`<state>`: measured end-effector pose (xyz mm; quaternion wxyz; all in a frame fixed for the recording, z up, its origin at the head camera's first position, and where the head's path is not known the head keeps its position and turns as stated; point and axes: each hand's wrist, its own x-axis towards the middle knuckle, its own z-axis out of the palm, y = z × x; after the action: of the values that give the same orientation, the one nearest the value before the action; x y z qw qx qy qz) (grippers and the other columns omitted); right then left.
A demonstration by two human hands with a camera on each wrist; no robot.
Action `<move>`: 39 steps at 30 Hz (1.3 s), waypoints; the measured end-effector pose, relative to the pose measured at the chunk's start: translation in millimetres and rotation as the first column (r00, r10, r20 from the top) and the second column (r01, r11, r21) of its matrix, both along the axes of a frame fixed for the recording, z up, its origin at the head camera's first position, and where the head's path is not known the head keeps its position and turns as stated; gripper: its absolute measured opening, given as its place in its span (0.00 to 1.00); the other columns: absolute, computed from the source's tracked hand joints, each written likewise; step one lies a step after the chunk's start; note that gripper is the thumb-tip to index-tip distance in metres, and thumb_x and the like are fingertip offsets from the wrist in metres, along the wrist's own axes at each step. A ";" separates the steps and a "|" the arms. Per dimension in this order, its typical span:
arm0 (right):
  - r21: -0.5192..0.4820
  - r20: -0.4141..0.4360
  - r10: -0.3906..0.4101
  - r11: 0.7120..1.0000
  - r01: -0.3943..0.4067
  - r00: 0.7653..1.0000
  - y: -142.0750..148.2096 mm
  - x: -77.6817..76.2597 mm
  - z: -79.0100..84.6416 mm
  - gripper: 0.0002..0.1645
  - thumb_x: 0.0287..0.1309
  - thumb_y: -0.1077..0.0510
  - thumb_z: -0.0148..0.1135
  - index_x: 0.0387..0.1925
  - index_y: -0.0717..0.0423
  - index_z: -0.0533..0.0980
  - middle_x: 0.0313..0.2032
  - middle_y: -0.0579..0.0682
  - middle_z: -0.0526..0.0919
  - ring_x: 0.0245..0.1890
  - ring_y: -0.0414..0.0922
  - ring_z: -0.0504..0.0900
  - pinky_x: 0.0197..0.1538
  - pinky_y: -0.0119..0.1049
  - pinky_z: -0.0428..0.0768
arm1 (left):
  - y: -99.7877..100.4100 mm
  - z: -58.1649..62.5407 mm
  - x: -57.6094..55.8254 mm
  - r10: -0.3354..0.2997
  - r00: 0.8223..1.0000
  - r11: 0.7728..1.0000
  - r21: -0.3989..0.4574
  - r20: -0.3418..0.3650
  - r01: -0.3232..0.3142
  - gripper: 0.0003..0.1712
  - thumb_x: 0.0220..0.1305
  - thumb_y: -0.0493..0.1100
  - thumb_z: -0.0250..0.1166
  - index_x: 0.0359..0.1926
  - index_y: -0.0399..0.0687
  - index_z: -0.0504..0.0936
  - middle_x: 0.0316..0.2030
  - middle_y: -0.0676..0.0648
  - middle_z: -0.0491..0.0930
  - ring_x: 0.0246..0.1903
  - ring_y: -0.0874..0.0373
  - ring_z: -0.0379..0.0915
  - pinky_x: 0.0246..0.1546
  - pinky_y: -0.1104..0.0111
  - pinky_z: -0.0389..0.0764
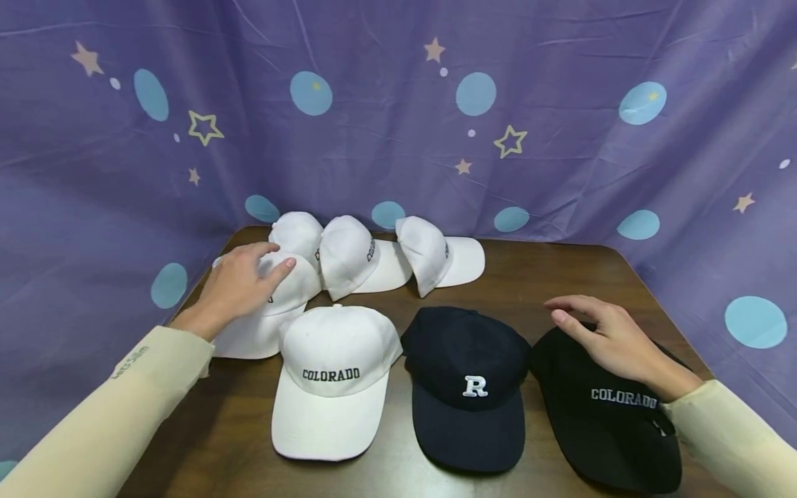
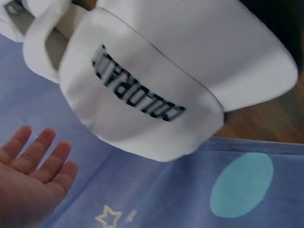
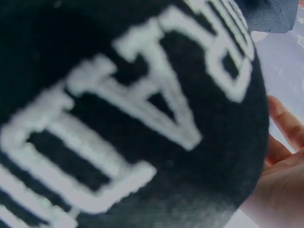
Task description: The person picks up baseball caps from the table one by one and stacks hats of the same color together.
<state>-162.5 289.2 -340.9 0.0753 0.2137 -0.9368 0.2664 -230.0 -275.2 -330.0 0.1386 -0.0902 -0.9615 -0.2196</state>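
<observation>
My left hand (image 1: 239,280) is spread above a white cap (image 1: 249,337) at the table's left side, its fingers relaxed and nothing in its grasp. In the left wrist view the fingers (image 2: 45,142) lie apart from a white COLORADO cap. Over the crown of the black COLORADO cap (image 1: 613,422), at the right, my right hand (image 1: 616,339) hovers with loosely bent fingers. The right wrist view is mostly filled by that cap's black cloth and pale lettering, with the hand beyond its edge. Between the hands lie a white COLORADO cap (image 1: 336,353) and a navy cap (image 1: 467,366) marked R.
Behind, white caps stand in a row: one at left (image 1: 295,232), one in the middle (image 1: 349,252) and one at right (image 1: 429,252). They are on a brown wooden table (image 1: 529,277). A purple curtain (image 1: 386,152) with stars and blue ovals hangs around it.
</observation>
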 end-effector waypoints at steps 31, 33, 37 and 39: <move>-0.032 0.005 0.033 0.999 -0.033 0.999 -9.2 0.1 -6.9 0.20 0.82 0.53 0.44 0.63 0.44 0.78 0.58 0.43 0.83 0.60 0.45 0.77 0.57 0.33 0.73 | -64.7 -24.4 -58.0 0.030 0.933 0.997 -0.083 0.360 0.000 0.43 0.79 0.60 0.40 0.77 0.29 0.53 0.73 0.23 0.51 0.72 0.22 0.43 0.69 0.31 0.46; -0.032 0.001 0.036 0.999 -0.036 0.999 -10.0 -0.2 -6.9 0.20 0.82 0.53 0.44 0.63 0.44 0.78 0.58 0.42 0.83 0.59 0.44 0.78 0.57 0.33 0.73 | -67.0 -26.4 -57.7 0.026 0.940 0.996 -0.084 0.339 0.003 0.43 0.78 0.60 0.41 0.76 0.28 0.54 0.71 0.22 0.52 0.70 0.22 0.45 0.67 0.32 0.48; -0.033 -0.011 0.042 0.999 -0.043 0.999 -10.6 0.5 -7.0 0.19 0.81 0.54 0.45 0.62 0.44 0.79 0.57 0.42 0.83 0.58 0.44 0.78 0.56 0.33 0.73 | -72.5 -26.7 -55.8 0.037 0.960 0.997 -0.072 0.277 -0.017 0.43 0.76 0.59 0.49 0.73 0.26 0.60 0.63 0.22 0.58 0.62 0.25 0.50 0.59 0.35 0.56; -0.034 -0.018 0.043 0.998 -0.044 0.999 -9.9 0.9 -6.8 0.19 0.81 0.54 0.46 0.62 0.44 0.79 0.57 0.43 0.83 0.58 0.43 0.78 0.56 0.33 0.73 | -75.3 -25.2 -55.0 0.043 0.971 0.998 -0.062 0.237 -0.030 0.41 0.74 0.59 0.53 0.69 0.25 0.65 0.59 0.22 0.61 0.58 0.27 0.52 0.55 0.37 0.59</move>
<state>-161.6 279.4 -347.7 0.0814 0.2350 -0.9265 0.2823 -285.0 -350.4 -355.2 0.0238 -0.0496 -0.9786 -0.1983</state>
